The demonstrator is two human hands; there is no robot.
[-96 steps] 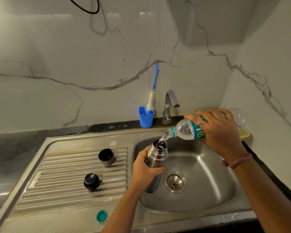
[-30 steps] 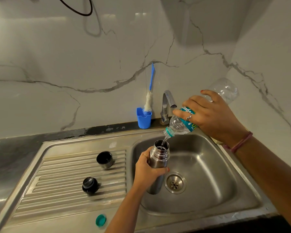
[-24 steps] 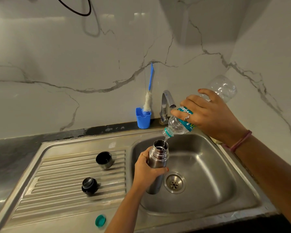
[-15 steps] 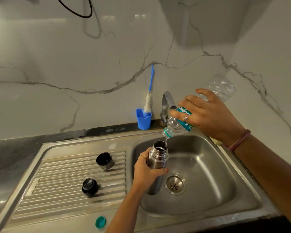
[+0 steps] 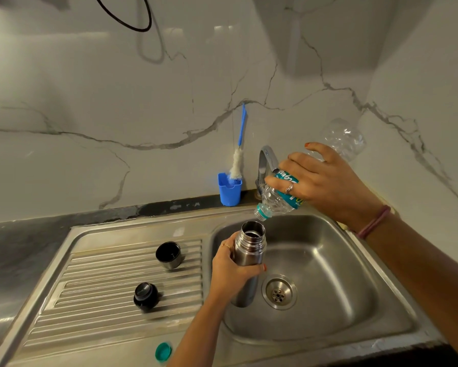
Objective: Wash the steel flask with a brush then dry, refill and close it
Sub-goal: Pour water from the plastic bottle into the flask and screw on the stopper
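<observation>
Stainless steel forms the sink [image 5: 381, 284] and its ribbed draining board [image 5: 95, 295]. On the board stand, from the left, a black stopper [image 5: 145, 296] and, farther back, a steel cup lid [image 5: 168, 255] with its dark opening facing up; a teal bottle cap [image 5: 163, 351] lies on the front rim. Against the marble wall a blue holder [image 5: 229, 192] carries a bottle brush [image 5: 238, 154] with a blue handle, just left of the tap [image 5: 265, 165]. Centre: the left hand [image 5: 231, 271] grips the steel flask [image 5: 249, 258], fingers and thumb wrapped round its upper body, holding it upright and uncapped over the basin, left of the drain [image 5: 279, 293]. Right: the right hand [image 5: 325, 181] is clamped on a clear plastic bottle [image 5: 280, 200] with a teal label, tilted mouth-down; its neck sits just above and slightly right of the flask mouth, not touching. Whether water is running cannot be told. A pink band [image 5: 373, 222] circles the right wrist.
</observation>
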